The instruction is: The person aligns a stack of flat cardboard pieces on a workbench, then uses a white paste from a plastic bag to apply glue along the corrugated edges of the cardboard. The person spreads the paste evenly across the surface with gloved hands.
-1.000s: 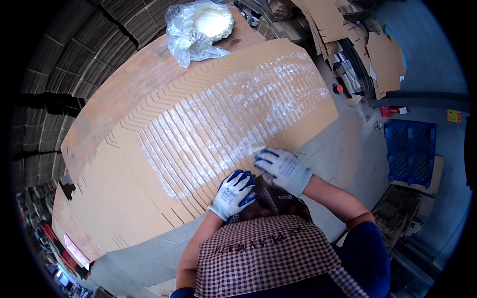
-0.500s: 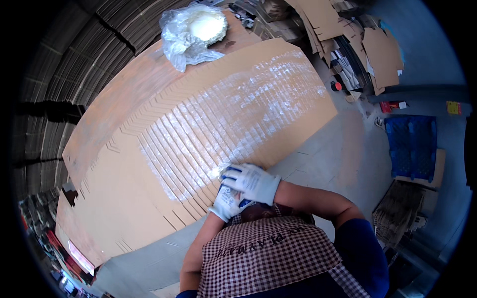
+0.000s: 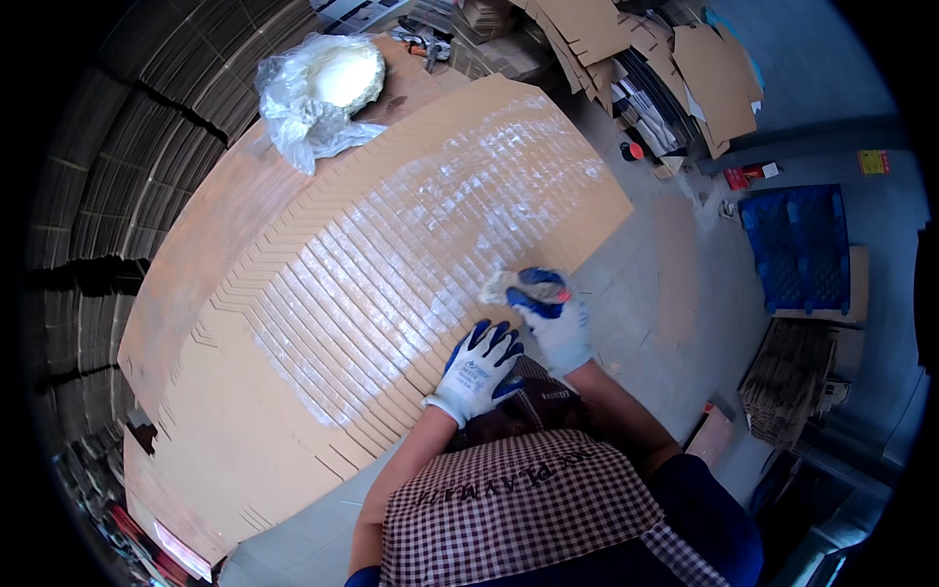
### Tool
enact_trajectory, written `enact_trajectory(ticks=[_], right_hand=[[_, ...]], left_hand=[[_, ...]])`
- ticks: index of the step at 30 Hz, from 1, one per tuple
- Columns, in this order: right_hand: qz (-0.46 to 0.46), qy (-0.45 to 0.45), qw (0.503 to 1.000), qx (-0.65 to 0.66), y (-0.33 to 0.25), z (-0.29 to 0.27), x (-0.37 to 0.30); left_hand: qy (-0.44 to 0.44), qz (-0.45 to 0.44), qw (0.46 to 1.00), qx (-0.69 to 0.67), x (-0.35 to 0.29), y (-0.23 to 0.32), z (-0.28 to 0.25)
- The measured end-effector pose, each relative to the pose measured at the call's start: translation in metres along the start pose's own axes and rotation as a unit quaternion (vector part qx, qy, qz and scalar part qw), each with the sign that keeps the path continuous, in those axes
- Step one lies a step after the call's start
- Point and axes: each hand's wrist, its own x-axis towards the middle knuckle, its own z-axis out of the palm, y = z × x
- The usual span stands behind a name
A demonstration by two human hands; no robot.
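Observation:
Fanned cardboard sheets (image 3: 235, 421) lie overlapped across the table, their stepped edges smeared with a white paste (image 3: 333, 323). My left hand (image 3: 479, 372), in a white glove with blue palm and fingertips, rests on the near edge of the sheets with its fingers spread. To its right, my right hand (image 3: 553, 318), gloved alike and a little blurred, is closed around a brush with pale, paste-coated bristles (image 3: 497, 287). The bristles point left, over the near right part of the sheets; whether they touch cannot be made out. A small red spot shows beside the right fingers.
On the far side of the wooden table (image 3: 210, 215), a basin of white paste (image 3: 347, 76) sits in clear plastic wrapping (image 3: 293, 108). Cardboard stacks (image 3: 127, 196) rise along the left. Loose cardboard (image 3: 719, 83) leans at the far right, near a blue plastic pallet (image 3: 797, 249).
My hands were together at the near edge. The right has moved away to the right with the brush, now plainly visible, while the left lies spread on the sheets. The view has shifted slightly.

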Motion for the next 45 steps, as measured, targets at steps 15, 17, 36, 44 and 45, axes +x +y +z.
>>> enact_trajectory(ticks=[15,17,36,44,45], right_hand=[[-0.188,-0.085,0.953,-0.221,0.016,0.002,0.002],[-0.194,-0.063,0.942,-0.265,0.034,-0.004,0.015],[-0.142,-0.029,0.951,-0.273,0.018,-0.05,0.056],[-0.174,-0.04,0.929,-0.324,0.044,-0.051,0.07],[-0.145,-0.023,0.939,-0.311,0.046,-0.062,0.086]], left_hand=[[-0.099,-0.045,0.994,0.023,0.004,-0.002,0.008],[-0.071,-0.028,0.997,0.029,0.005,-0.001,0.007],[-0.083,-0.027,0.996,0.028,0.018,0.005,-0.005],[-0.091,-0.01,0.995,0.03,0.064,-0.001,0.004],[-0.111,-0.008,0.993,0.037,0.065,-0.001,0.004]])
